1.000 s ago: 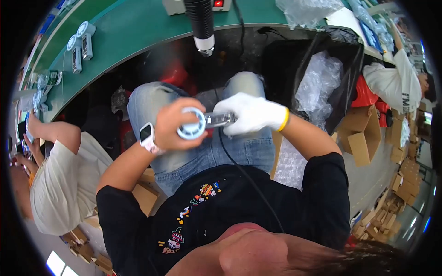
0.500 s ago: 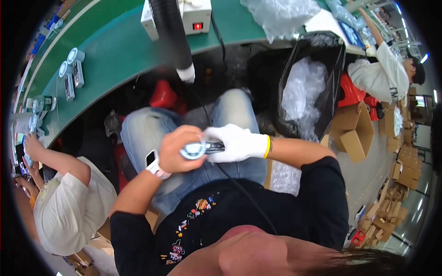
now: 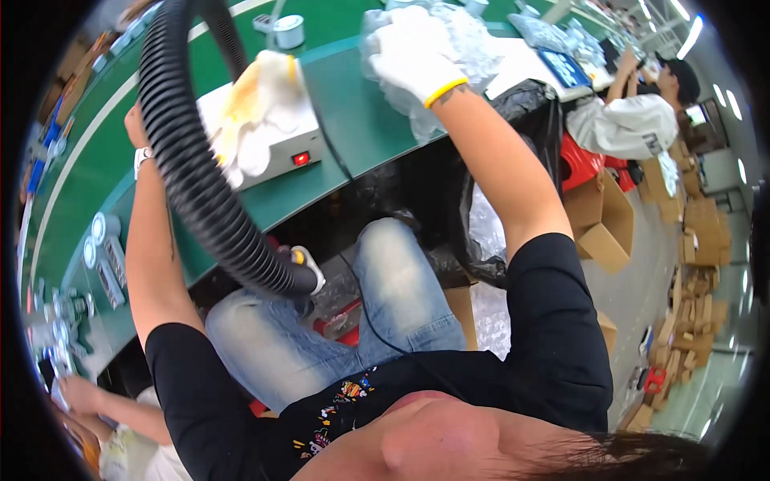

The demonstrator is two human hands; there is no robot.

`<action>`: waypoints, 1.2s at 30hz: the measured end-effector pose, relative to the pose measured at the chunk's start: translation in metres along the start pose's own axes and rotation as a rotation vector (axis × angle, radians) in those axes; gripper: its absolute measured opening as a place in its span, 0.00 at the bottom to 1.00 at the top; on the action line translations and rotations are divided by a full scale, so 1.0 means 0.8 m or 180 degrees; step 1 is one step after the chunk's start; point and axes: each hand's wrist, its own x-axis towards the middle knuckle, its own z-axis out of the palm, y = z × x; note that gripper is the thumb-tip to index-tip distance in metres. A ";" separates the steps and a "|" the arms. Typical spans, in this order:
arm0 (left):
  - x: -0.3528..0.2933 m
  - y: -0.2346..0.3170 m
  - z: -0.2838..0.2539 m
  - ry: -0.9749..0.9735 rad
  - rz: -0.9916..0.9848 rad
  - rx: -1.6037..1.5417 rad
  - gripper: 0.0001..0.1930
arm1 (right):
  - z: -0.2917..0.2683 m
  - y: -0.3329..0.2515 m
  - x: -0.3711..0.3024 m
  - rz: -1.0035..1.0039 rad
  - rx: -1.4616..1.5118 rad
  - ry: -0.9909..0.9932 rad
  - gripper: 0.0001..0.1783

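Observation:
My left hand (image 3: 135, 126), bare with a pale watch at the wrist, reaches far over the green bench. A ribbed black hose (image 3: 188, 168) covers its fingers, so whatever it may hold is hidden. My right hand (image 3: 411, 58), in a white knit glove with a yellow cuff, lies on a heap of clear plastic wrap (image 3: 473, 52) at the bench's front edge. Its fingers blend into the plastic, and their grip cannot be made out. The light-blue round-ended device held in my lap earlier does not show in either hand.
A grey box (image 3: 281, 152) with a lit red switch carries white and yellow gloves (image 3: 261, 100). Light-blue round devices (image 3: 104, 228) stand at left; another blue piece (image 3: 289, 32) sits behind the box. A black bag (image 3: 481, 232) hangs at right. Co-workers sit on both sides.
Both hands have left my lap and parted: the left went forward and left past the hose, the right forward to the plastic. The view has shifted, and the hose now shows more fully.

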 end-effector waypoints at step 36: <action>-0.446 0.521 -0.092 -0.1876 -0.0194 -0.1445 0.11 | 0.092 -0.233 -0.347 0.1453 0.6580 -0.0943 0.26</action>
